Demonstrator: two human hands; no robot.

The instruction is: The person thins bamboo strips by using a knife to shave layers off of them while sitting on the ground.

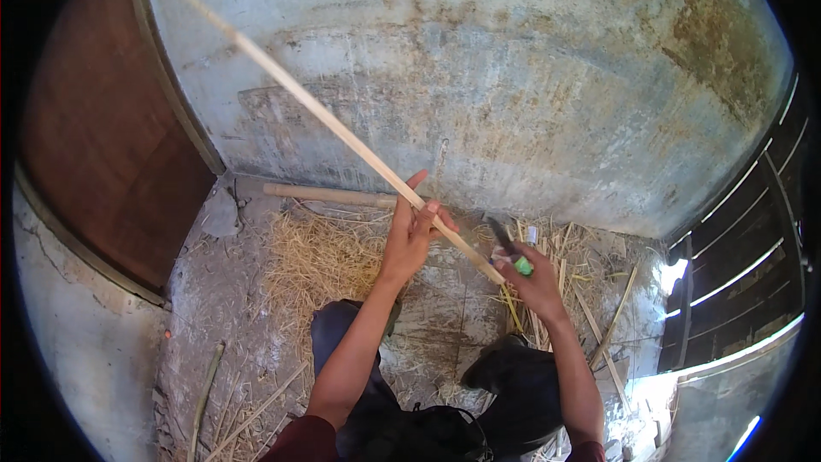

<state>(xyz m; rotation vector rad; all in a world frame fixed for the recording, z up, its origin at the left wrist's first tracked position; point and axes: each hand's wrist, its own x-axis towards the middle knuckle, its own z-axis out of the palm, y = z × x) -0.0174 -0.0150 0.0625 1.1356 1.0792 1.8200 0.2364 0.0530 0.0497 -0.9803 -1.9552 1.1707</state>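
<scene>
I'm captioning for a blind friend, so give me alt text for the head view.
A person's left grip holds a long pale strip slanting up-left, while the right grip holds a dark-bladed tool near the strip's lower end. Straw-like shavings litter the floor.

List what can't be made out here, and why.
All in the head view:
Dark blade: blurred, edge shape unclear.
Green thing at the right hand: small, partly covered by fingers; can't identify it.
Pale strip: far tip blurred; whether its near end touches the right hand is unclear, as they overlap.
Brown door: outer side cut off by the dark rim.
</scene>
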